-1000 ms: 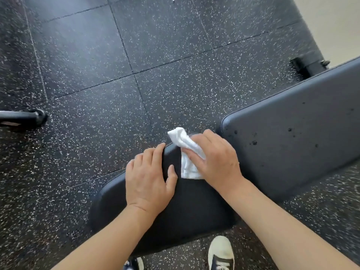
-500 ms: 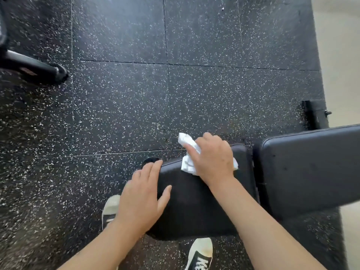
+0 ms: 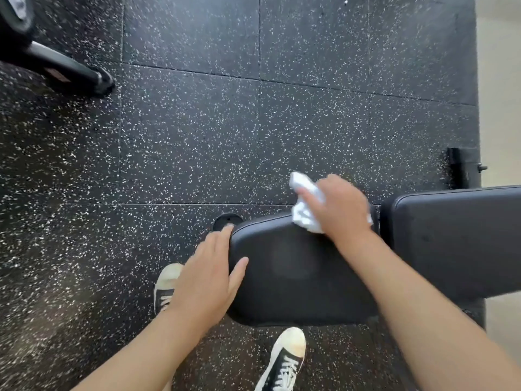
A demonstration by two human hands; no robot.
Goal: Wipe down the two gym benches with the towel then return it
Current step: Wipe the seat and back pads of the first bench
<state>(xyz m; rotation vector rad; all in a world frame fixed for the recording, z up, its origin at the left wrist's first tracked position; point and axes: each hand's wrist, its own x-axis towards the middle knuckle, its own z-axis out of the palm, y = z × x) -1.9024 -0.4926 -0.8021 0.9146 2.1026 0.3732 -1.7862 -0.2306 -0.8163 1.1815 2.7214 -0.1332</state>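
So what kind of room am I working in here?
Most likely a gym: speckled black rubber floor tiles, a padded black bench being wiped with a white towel, and dark equipment at the upper left.

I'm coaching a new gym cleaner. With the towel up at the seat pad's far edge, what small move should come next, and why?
Probably draw the right hand, gripping the towel, back toward the body across the seat pad. The towel sits at the far edge, while the left hand rests on the pad's end.
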